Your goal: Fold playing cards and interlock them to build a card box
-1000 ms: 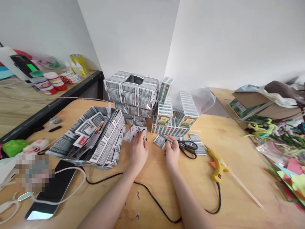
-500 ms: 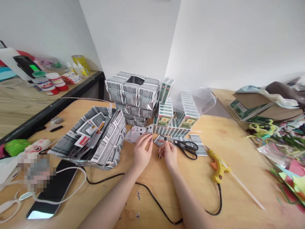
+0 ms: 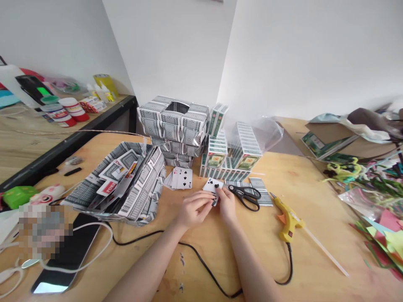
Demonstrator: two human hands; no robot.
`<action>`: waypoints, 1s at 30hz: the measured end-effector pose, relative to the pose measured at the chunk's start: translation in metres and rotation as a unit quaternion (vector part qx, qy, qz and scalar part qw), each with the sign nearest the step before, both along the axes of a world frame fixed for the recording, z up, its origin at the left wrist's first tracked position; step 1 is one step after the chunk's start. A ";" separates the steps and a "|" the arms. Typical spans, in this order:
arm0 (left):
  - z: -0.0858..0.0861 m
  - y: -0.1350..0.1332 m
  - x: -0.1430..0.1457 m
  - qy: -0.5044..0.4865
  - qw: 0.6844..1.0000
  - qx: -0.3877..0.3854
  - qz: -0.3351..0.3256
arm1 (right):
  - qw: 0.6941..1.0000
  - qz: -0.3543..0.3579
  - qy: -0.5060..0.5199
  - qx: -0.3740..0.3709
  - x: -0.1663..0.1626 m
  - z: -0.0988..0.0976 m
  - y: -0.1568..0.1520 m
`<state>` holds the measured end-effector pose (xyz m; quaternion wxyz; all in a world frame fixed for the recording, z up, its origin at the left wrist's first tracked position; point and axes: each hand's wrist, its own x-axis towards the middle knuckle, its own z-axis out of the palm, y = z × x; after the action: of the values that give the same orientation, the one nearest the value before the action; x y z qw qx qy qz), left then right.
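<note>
A playing card (image 3: 210,183) with black spades is held between both hands over the table's middle. My left hand (image 3: 193,211) pinches its near edge with the fingertips. My right hand (image 3: 226,204) grips its right side, thumb on the face. Behind my left hand lies a small fanned pile of playing cards (image 3: 183,179), face up. Black-handled scissors (image 3: 247,196) rest just right of my right hand, on top of patterned grey card strips (image 3: 262,191).
At the left stands an open basket of folded cards (image 3: 150,184) with loose cards inside. Behind are a folded-card box (image 3: 176,121) and stacked green card packs (image 3: 242,151). A yellow glue gun (image 3: 289,218) lies right, its black cord crossing the front. A phone (image 3: 67,251) lies left.
My left hand has moved from the card pile toward the right and nearer, bringing a card. My right hand has closed on that card.
</note>
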<state>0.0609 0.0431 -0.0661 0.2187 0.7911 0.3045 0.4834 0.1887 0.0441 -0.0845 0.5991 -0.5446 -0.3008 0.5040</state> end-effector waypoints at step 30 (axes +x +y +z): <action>-0.023 0.025 -0.017 0.114 0.939 -0.066 0.317 | 0.999 -0.031 0.019 0.007 -0.006 -0.004 0.000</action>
<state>0.0443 0.0676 -0.0887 0.0697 0.6873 0.5933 0.4132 0.1823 0.0442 -0.0889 0.6239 -0.5395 -0.2761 0.4934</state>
